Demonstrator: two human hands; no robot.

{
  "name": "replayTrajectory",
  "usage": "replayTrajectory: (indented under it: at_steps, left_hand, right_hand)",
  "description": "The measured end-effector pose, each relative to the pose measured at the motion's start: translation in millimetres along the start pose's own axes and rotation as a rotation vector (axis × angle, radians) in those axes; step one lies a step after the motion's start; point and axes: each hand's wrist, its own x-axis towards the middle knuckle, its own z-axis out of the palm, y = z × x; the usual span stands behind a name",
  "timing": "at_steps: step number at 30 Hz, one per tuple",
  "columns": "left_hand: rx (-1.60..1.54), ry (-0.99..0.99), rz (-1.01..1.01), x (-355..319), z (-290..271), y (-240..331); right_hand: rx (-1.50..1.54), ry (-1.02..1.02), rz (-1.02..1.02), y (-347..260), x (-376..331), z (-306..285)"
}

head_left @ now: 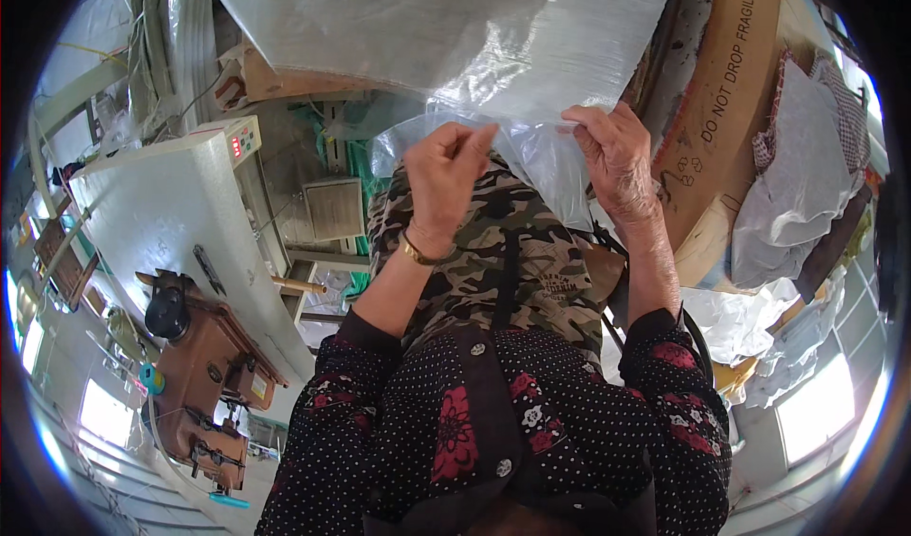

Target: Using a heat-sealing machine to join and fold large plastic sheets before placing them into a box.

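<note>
A broad, shiny sheet of clear plastic (399, 33) lies flat across the work surface in front of me. From its near edge, loose crumpled clear plastic film (555, 171) hangs down over my lap. My left hand (444, 187) is closed, thumb against the curled fingers, at the upper side of this film. To its right my right hand (615, 159) pinches the film's edge between thumb and fingers. The film stretches between both hands, just below the sheet's near edge. Whether it is a bag or a single layer, I cannot tell.
A brown sewing machine (213, 356) stands on a pale table (157, 194) at the left, with a control box (245, 144) on its edge. At the right is a large cardboard box (707, 128), with white plastic and checked cloth (792, 185) draped over it.
</note>
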Motion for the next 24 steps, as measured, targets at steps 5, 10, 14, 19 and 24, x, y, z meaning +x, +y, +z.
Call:
replayTrajectory:
  at_steps: [5,10,14,19,24]
  left_hand:
    - [0.319,0.092,0.776,0,12,16]
    - [0.207,-0.043,0.797,13,8,19]
    - [0.134,-0.116,0.592,6,3,21]
    - [0.15,-0.173,0.617,8,0,21]
    - [0.194,-0.14,0.782,16,-4,18]
  right_hand:
    - [-0.113,-0.112,-0.043,-17,14,3]
    - [-0.074,-0.107,-0.11,-29,15,12]
    - [-0.05,-0.117,-0.133,-33,17,14]
    - [-0.011,-0.094,-0.162,-36,22,14]
    - [-0.019,-0.15,-0.169,-39,26,14]
